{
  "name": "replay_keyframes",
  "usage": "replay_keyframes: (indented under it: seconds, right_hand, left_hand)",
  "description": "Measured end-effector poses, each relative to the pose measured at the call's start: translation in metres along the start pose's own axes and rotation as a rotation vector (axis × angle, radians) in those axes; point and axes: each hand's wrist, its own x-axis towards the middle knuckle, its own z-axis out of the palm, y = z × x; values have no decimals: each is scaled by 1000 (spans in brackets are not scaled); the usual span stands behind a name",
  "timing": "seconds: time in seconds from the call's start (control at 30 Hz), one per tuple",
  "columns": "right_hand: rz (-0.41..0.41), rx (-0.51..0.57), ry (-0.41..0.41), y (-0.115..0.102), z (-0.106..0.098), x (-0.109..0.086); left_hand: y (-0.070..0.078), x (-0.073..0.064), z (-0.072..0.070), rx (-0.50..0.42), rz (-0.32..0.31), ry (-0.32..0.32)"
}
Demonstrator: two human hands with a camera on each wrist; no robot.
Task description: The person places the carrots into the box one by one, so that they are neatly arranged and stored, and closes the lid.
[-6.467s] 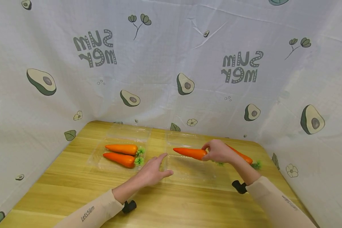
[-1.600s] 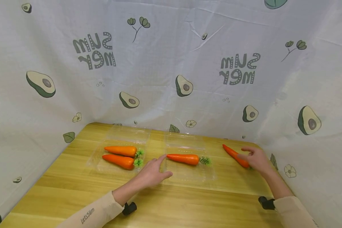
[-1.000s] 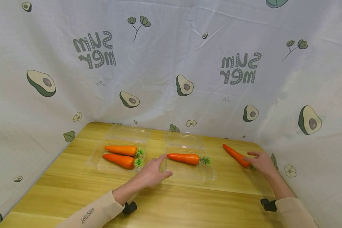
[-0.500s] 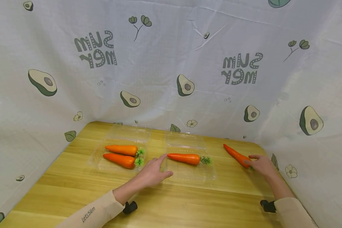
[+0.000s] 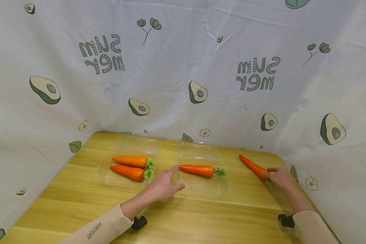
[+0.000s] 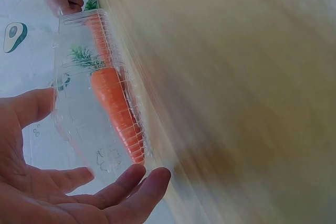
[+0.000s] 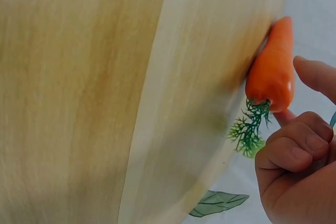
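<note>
My right hand (image 5: 282, 178) pinches the leafy end of an orange carrot (image 5: 252, 165) that lies slantwise on the table at the right. In the right wrist view, the thumb is at the carrot's side, the index finger goes behind it, and the other fingers curl in below the green top (image 7: 252, 127). My left hand (image 5: 163, 185) is spread, its index fingertip at the left edge of an open clear plastic container (image 5: 198, 185). Inside that container lies one carrot (image 5: 198, 170), its tip toward the left hand.
A second open clear container (image 5: 137, 143) stands at the left, holding two carrots (image 5: 129, 160) side by side. Both lids lean back toward the printed curtain (image 5: 170, 67) behind the wooden table (image 5: 195, 220). Each wrist wears a black camera mount (image 5: 138, 222).
The carrot my right hand held over the nearer container now lies in it. That hand has moved right and closed on the carrot at the right. My left hand keeps its place.
</note>
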Motion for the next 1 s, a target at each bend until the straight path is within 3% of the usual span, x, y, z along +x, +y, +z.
replay_keyframes:
  seconds: [1.0]
  right_hand:
    - [2,-16,1,7,6,5]
  left_hand:
    - [-3,2,1,10,-2,-3]
